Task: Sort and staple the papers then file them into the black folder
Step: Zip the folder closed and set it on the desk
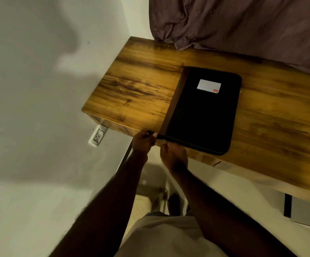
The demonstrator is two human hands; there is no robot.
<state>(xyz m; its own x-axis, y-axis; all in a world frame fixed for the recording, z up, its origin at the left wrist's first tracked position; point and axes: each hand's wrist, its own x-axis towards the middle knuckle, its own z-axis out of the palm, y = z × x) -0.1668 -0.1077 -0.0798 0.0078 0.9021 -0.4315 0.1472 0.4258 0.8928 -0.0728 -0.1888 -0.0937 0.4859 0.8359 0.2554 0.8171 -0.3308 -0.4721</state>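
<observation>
Matt black cloth folder (202, 112) with paper label (208, 86), right above the pinching fingers; glossy wood-grain desk (141, 80) beneath.

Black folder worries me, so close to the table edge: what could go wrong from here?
1. The black folder lies at the table edge; a pull by the right hand on the zip could drag it off.
2. The left hand grips only a corner tab, which may slip.
</observation>
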